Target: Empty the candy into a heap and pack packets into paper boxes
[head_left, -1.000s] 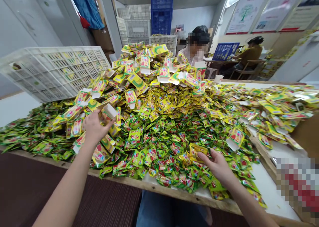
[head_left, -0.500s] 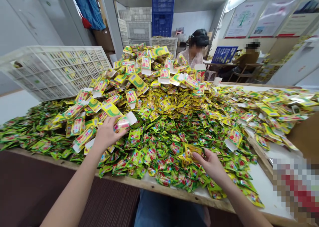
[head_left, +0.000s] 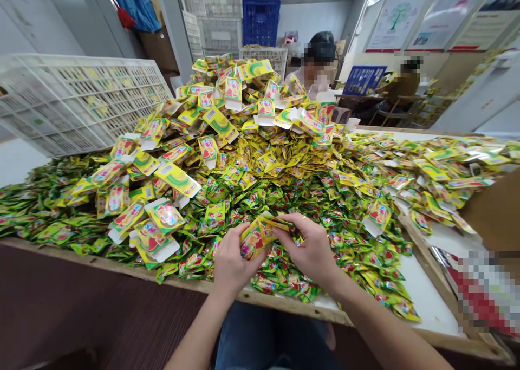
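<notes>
In my left hand (head_left: 233,259) is a small yellow printed carton (head_left: 252,241), gripped between thumb and fingers and tilted toward the right. My right hand (head_left: 314,249) pinches yellow candy sachets (head_left: 268,229) at the carton's right end; whether they are inside it or only against it I cannot tell. Below and around both hands spreads a heap of green sachets (head_left: 280,202). Yellow sachets (head_left: 260,161) lie farther back. Several yellow cartons (head_left: 164,215) with white flaps rest on the heap left of my hands.
A white plastic crate (head_left: 89,102) leans at the left behind the heap. A wooden edge strip (head_left: 296,305) borders the table front, and a wooden divider (head_left: 426,261) runs at the right. More cartons (head_left: 439,169) lie beyond it. Two people sit farther back.
My left hand has carried the carton rightward and nearer to me from the carton pile. My right hand has moved left with the yellow sachets, and the two hands now meet.
</notes>
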Demonstrator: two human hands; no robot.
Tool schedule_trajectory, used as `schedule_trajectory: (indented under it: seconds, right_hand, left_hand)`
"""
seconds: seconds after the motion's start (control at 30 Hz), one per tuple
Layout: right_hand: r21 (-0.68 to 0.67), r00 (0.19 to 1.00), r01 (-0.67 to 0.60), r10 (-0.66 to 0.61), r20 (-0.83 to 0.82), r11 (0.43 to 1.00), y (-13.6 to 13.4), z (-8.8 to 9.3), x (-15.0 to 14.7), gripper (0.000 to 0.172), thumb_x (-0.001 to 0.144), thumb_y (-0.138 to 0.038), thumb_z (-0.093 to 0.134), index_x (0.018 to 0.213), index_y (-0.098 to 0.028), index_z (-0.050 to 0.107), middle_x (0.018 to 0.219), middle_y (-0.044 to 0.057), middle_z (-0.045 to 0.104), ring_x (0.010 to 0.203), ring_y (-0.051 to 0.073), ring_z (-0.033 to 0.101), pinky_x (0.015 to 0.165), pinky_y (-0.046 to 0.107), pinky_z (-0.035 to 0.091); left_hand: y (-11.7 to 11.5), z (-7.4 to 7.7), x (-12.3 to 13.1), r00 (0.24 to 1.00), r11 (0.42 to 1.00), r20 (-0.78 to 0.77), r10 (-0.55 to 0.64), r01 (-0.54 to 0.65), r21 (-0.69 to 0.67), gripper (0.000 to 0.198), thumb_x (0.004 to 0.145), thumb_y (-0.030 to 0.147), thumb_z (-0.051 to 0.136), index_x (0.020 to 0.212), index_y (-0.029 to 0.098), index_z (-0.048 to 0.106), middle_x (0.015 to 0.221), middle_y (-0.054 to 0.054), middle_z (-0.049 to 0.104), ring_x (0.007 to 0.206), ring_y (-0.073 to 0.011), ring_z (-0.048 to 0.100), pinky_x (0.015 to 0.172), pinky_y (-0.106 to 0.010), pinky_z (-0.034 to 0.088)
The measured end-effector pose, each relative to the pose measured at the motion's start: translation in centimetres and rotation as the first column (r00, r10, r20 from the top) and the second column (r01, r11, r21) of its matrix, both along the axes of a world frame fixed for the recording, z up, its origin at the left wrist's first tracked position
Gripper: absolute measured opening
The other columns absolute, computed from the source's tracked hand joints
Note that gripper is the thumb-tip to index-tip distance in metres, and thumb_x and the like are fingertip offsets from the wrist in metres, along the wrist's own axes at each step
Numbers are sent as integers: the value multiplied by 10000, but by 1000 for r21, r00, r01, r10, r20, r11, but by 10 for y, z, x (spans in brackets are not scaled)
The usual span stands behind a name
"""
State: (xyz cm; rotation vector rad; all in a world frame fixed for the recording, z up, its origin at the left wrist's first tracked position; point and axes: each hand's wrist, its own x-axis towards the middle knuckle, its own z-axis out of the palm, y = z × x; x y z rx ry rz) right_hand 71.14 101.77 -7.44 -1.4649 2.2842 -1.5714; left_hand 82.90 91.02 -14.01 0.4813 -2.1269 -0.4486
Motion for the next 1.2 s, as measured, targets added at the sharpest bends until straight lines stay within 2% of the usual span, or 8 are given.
schedule_trajectory:
  seconds: [0.17, 0.33, 0.53, 0.6, 0.73, 0.97, 1.1, 1.2]
  right_hand:
    - [-98, 991, 134, -136, -16, 986, 7, 0, -10, 135, 818, -285, 602, 921, -206, 637, 818, 52, 677, 690, 163, 622, 608, 275, 518]
    - [-21, 961, -39, 32, -274, 999, 14, 7, -8, 163, 828, -204, 554, 937, -222, 674, 814, 45, 676, 755, 161, 632, 691, 280, 520]
    - [359, 955, -263, 189, 230, 895, 18, 12, -28, 146, 743, -283, 646, 827, -183, 712, 640, -4, 667, 561, 127, 578, 511, 234, 434]
    - [341, 892, -320, 159, 424, 884, 15, 7, -36, 186, 672, -311, 698, 790, -167, 693, 619, -11, 654, 535, 119, 563, 486, 224, 422]
    - [101, 814, -116, 36, 579, 988, 10, -5, -36, 326, 624, -443, 730, 785, -171, 654, 707, 27, 684, 621, 161, 621, 577, 277, 495]
    - [15, 967, 247, -248, 58, 969, 13, -18, -17, 194, 711, -423, 713, 755, -234, 713, 744, 42, 681, 789, 213, 612, 812, 403, 414]
    - [164, 997, 44, -54, 59, 986, 17, -16, -20, 231, 833, -408, 575, 745, -263, 731, 949, 60, 698, 1013, 258, 579, 913, 472, 336]
    - [263, 961, -216, 158, 225, 940, 20, -8, -29, 338, 875, -433, 483, 757, -238, 732, 895, 44, 703, 907, 223, 597, 870, 418, 394]
  left_hand:
    - [4, 2, -3, 1000, 998, 4, 12, -12, 54, 469, 758, 433, 638, 1123, 189, 472, 936, -71, 652, 823, -201, 659, 707, -299, 530]
    - [9, 5, -7, 996, 995, 4, 91, -91, 49, 465, 765, 457, 626, 1108, 180, 480, 935, -83, 654, 812, -209, 659, 688, -300, 523]
    - [17, -3, -7, 997, 995, 62, -55, 60, -78, 411, 765, 370, 620, 1106, 187, 484, 875, -65, 657, 781, -200, 650, 694, -295, 521]
    - [20, -6, -8, 995, 995, 74, -65, 70, -69, 413, 768, 366, 619, 1114, 186, 484, 870, -65, 658, 770, -200, 651, 689, -300, 522]
    - [24, -9, -15, 998, 1000, 62, -1, -1, 27, 457, 759, 413, 640, 1128, 196, 480, 935, -80, 667, 809, -215, 663, 688, -313, 526]
    - [32, -2, -26, 999, 996, 15, 36, -37, 82, 441, 744, 409, 656, 1101, 204, 498, 921, -70, 663, 808, -214, 664, 676, -307, 527]
    - [31, 2, -28, 999, 993, 39, 7, -12, 118, 434, 724, 403, 672, 1072, 209, 502, 919, -59, 656, 794, -204, 662, 664, -296, 526]
    - [32, 6, -29, 996, 994, 85, -7, -2, 108, 400, 717, 389, 679, 1035, 213, 513, 890, -50, 654, 770, -202, 657, 652, -297, 523]
